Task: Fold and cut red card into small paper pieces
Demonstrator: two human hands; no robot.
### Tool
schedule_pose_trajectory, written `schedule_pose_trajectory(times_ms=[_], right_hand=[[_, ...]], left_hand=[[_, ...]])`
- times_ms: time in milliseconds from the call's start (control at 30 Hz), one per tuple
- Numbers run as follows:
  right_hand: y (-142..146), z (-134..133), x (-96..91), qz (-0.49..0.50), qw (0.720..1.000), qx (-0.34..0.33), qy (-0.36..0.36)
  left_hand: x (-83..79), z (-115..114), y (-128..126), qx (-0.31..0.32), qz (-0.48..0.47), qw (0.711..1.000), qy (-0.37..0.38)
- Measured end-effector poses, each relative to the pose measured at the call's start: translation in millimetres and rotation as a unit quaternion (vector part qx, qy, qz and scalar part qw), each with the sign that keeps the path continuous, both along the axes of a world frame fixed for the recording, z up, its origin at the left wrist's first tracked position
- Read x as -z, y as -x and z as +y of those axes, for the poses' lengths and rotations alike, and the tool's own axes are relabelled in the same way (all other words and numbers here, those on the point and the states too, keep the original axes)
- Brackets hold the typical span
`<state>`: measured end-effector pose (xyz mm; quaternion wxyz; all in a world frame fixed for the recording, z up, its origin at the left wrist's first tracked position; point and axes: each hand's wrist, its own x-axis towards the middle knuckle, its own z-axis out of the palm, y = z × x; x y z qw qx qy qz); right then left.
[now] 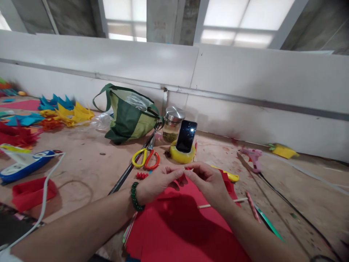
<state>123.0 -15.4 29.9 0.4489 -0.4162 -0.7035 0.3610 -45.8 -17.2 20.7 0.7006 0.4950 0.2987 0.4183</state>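
Observation:
My left hand (160, 182), with a green bead bracelet (135, 197) on its wrist, and my right hand (209, 183) meet above a red sheet (177, 225). Both pinch a small red folded piece (184, 174) between their fingertips. More small red folded pieces (141, 175) lie just left of my left hand. Scissors with yellow and red handles (145, 156) rest on the table beyond the hands.
A phone (187, 136) stands in a yellow tape roll (181, 156) beside a lidded jar (172, 123) and a green bag (128, 114). A pink glue gun (253, 156) with its black cable lies right. Left: a blue power strip (25, 165), red folded felt (31, 193), coloured paper shapes (62, 112).

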Motion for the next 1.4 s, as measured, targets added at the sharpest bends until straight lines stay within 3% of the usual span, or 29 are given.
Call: schedule_pose_trajectory(times_ms=[267,400,500,633,767,1033,1233,1400], right_hand=[[-0.2,3.7,2.2,0.022,0.998,0.054,-0.018],[-5.2,0.6,3.1,-0.025,0.977,0.087,-0.191],[-8.8,-0.6,5.5,-0.12,0.947,0.036,-0.295],[-7.9,1.2,9.5,-0.172,0.946,0.032,-0.271],[-6.2,2.8,10.2,-0.134,0.96,0.029,-0.244],[-4.7,1.2,6.3,-0.145,0.951,0.023,-0.273],[-8.1,-1.0,5.1,-0.202,0.901,-0.005,-0.385],[-16.6,-0.2,7.2,-0.319,0.822,-0.036,-0.471]], left_hand=[[6.2,0.8,-0.5,0.028,0.025,0.998,0.047],[6.1,2.0,0.3,-0.001,0.033,0.998,0.053],[4.8,2.3,0.3,-0.016,0.05,0.998,0.02],[6.6,2.5,-0.5,-0.025,0.066,0.997,-0.041],[9.7,2.0,-1.4,-0.031,0.082,0.992,-0.094],[7.2,-2.4,-3.4,-0.037,0.09,0.988,-0.121],[4.5,-4.3,-4.9,-0.034,0.077,0.991,-0.105],[6.0,-4.9,-5.8,-0.02,0.075,0.991,-0.105]])
